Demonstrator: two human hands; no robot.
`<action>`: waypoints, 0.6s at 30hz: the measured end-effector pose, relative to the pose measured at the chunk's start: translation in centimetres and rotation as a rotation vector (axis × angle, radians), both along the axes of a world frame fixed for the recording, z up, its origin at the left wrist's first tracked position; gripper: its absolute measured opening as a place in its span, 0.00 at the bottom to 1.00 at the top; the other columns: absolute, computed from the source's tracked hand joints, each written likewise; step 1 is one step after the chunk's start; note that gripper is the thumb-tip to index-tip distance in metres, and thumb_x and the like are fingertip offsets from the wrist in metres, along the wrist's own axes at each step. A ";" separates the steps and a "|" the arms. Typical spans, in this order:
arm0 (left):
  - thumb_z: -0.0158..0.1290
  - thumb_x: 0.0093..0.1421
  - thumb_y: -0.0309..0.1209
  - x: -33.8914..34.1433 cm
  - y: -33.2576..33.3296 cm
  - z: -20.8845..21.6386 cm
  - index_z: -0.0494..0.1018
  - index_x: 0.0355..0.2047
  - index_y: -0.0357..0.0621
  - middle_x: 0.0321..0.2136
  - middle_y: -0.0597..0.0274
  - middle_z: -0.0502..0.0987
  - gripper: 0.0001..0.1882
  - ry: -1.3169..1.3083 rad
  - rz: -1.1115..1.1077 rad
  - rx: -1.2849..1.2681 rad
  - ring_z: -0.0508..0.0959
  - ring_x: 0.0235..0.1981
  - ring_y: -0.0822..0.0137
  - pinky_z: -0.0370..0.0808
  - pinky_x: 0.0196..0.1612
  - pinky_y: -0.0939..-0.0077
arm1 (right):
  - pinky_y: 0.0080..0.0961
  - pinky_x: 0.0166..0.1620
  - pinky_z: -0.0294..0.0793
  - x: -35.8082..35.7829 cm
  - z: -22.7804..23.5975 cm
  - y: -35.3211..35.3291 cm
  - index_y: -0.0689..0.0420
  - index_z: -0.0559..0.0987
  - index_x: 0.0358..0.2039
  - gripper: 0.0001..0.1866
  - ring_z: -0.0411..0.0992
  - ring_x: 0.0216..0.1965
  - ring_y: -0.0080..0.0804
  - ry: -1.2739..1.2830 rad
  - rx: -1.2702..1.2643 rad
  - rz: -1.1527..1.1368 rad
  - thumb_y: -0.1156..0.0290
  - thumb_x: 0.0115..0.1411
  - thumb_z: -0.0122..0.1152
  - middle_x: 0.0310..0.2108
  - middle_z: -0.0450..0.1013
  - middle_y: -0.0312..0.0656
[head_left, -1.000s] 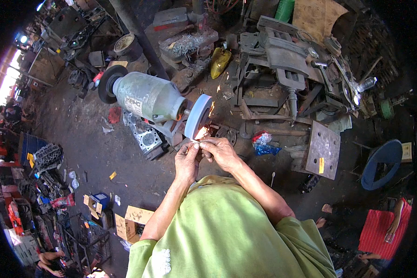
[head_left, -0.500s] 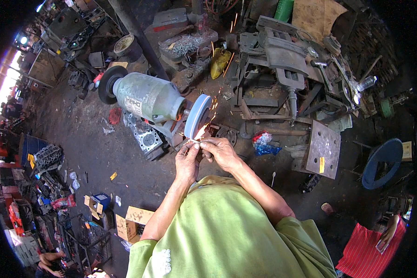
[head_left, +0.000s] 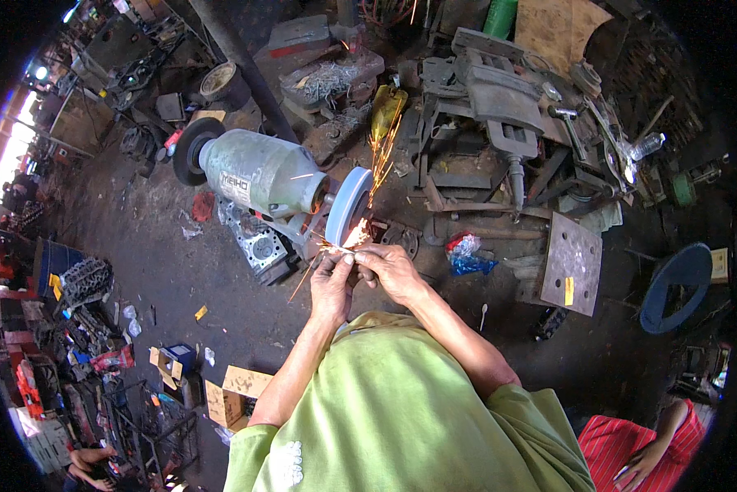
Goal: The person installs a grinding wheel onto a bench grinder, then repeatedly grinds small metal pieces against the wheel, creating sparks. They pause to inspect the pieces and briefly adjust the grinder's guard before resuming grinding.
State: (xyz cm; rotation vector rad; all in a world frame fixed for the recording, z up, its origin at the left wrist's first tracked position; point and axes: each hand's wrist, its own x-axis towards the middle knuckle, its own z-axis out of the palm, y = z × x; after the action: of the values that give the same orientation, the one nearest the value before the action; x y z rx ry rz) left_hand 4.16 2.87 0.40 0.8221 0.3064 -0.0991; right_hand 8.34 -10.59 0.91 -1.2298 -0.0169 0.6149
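My left hand point(head_left: 332, 283) and my right hand point(head_left: 391, 271) meet at the front edge of a spinning grinding wheel point(head_left: 345, 207). Between their pinched thumbs and fingers is a small, thin, light-coloured metal piece point(head_left: 351, 252); its exact kind is too small to tell. Its far edge is against the wheel, where bright orange sparks point(head_left: 358, 233) burst out. The wheel sits on the right end of a grey-green bench grinder point(head_left: 262, 174), with a dark wheel point(head_left: 196, 151) on the other end. Fingertips partly hide the piece.
An engine part point(head_left: 262, 246) lies beneath the grinder. A heavy vise point(head_left: 500, 90) and a drilled steel plate point(head_left: 571, 264) stand to the right. Cardboard boxes point(head_left: 239, 389) are near my left arm. A person in red striped clothing point(head_left: 623, 447) is at lower right.
The sparks are denser, with a thick stream rising and some streaks flying toward lower left. My hands stay nearly in place. The person in red has shifted left, and their hand is lower.
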 end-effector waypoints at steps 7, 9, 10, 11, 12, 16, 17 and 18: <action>0.54 0.62 0.28 -1.2 -0.5 -0.2 0.71 0.42 0.35 0.32 0.56 0.76 0.11 0.031 -0.006 -0.017 0.76 0.31 0.63 0.77 0.35 0.65 | 0.18 0.24 0.67 -0.6 0.4 -1.6 0.62 0.79 0.39 0.10 0.65 0.22 0.17 -0.030 -0.080 0.086 0.69 0.65 0.53 0.22 0.69 0.31; 0.53 0.62 0.29 -1.7 -0.6 -0.1 0.71 0.43 0.35 0.32 0.57 0.76 0.11 0.025 -0.016 -0.003 0.76 0.31 0.64 0.76 0.36 0.66 | 0.18 0.24 0.68 -0.6 0.5 -1.8 0.62 0.79 0.37 0.10 0.65 0.23 0.17 -0.052 -0.090 0.131 0.70 0.65 0.52 0.22 0.69 0.32; 0.52 0.63 0.29 -1.9 -0.7 -0.1 0.72 0.43 0.35 0.32 0.58 0.76 0.11 -0.002 -0.020 -0.012 0.75 0.32 0.65 0.76 0.36 0.66 | 0.18 0.24 0.68 -0.6 0.5 -1.9 0.62 0.79 0.37 0.10 0.65 0.23 0.17 -0.071 -0.089 0.145 0.70 0.65 0.51 0.22 0.69 0.32; 0.52 0.63 0.30 -2.0 -0.7 0.0 0.72 0.43 0.36 0.32 0.59 0.76 0.11 0.032 -0.024 0.022 0.75 0.32 0.65 0.76 0.37 0.66 | 0.19 0.24 0.68 -0.5 0.5 -1.8 0.62 0.79 0.37 0.11 0.65 0.23 0.17 -0.094 -0.074 0.160 0.70 0.65 0.51 0.22 0.69 0.32; 0.51 0.64 0.30 -2.0 -0.7 0.0 0.72 0.44 0.36 0.31 0.59 0.76 0.12 0.044 -0.032 0.039 0.75 0.32 0.66 0.76 0.37 0.66 | 0.19 0.25 0.68 -0.5 0.5 -1.8 0.62 0.78 0.36 0.11 0.65 0.23 0.17 -0.115 -0.059 0.172 0.70 0.66 0.51 0.22 0.69 0.32; 0.49 0.65 0.32 -2.1 -0.8 0.2 0.72 0.44 0.36 0.30 0.61 0.75 0.12 0.067 -0.051 0.031 0.75 0.32 0.66 0.75 0.38 0.66 | 0.19 0.25 0.68 -0.3 0.4 -1.3 0.63 0.78 0.36 0.11 0.65 0.23 0.17 -0.100 -0.140 0.174 0.70 0.66 0.50 0.21 0.69 0.32; 0.48 0.66 0.33 -2.0 -0.7 0.1 0.72 0.44 0.36 0.29 0.61 0.74 0.12 0.068 -0.052 0.051 0.75 0.31 0.66 0.75 0.39 0.66 | 0.19 0.25 0.68 -0.2 0.5 -1.3 0.63 0.78 0.36 0.11 0.65 0.22 0.17 -0.104 -0.117 0.175 0.70 0.66 0.50 0.21 0.69 0.32; 0.48 0.66 0.33 -1.9 -0.6 0.1 0.71 0.44 0.36 0.29 0.61 0.74 0.13 0.059 -0.057 0.057 0.75 0.31 0.65 0.75 0.39 0.66 | 0.19 0.25 0.67 -0.1 0.5 -1.2 0.63 0.78 0.36 0.11 0.65 0.22 0.17 -0.092 -0.113 0.175 0.70 0.66 0.50 0.21 0.69 0.31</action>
State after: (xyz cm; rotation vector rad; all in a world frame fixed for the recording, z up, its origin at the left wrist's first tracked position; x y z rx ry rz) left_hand 2.27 2.24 0.48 0.8857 0.3428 -0.1684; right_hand 8.20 -11.76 1.42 -1.3754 -0.1702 0.7178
